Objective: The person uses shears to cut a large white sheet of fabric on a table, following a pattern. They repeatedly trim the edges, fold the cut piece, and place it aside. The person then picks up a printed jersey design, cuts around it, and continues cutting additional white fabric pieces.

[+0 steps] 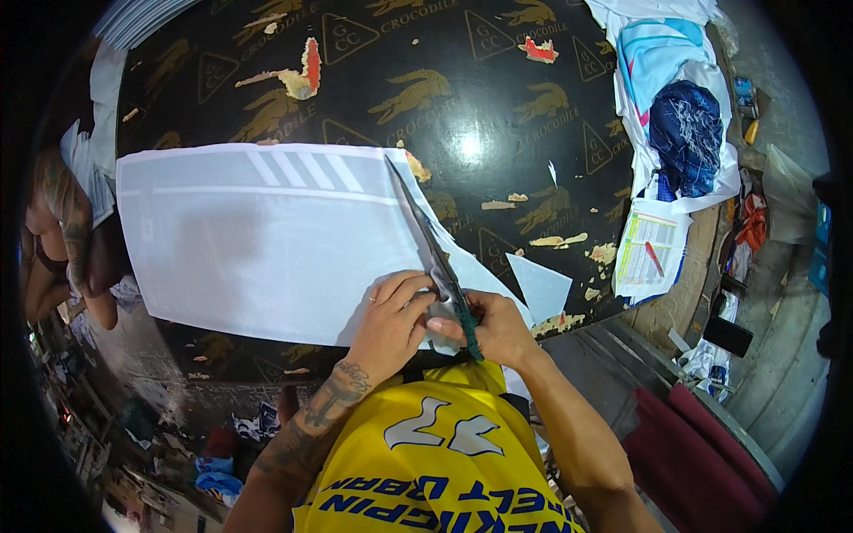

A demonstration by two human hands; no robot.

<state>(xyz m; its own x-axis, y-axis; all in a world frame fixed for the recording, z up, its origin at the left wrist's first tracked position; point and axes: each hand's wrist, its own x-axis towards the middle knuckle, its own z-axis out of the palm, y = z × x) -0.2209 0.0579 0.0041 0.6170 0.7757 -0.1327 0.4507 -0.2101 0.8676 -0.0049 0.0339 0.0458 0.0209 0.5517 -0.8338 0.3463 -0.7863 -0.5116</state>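
Yellow shirt (418, 457), nearest, below the white cloth (267, 240). White cloth: spread on dark surface (533, 160). Right hand (499, 330): fingers wrapped round green handle (469, 329) of scissors (440, 256), at cloth's right edge. Left hand (397, 306): fingers laid on cloth's lower right corner; pinching or merely pressing, cannot tell. Step, apparently: trimming that edge. Needed next, probably: further snips, cloth held flat. Right of cloth: triangular offcut (542, 286), possible snag; farther right, printed sheet (638, 240), red pen (654, 258), bundled clothes (686, 129).
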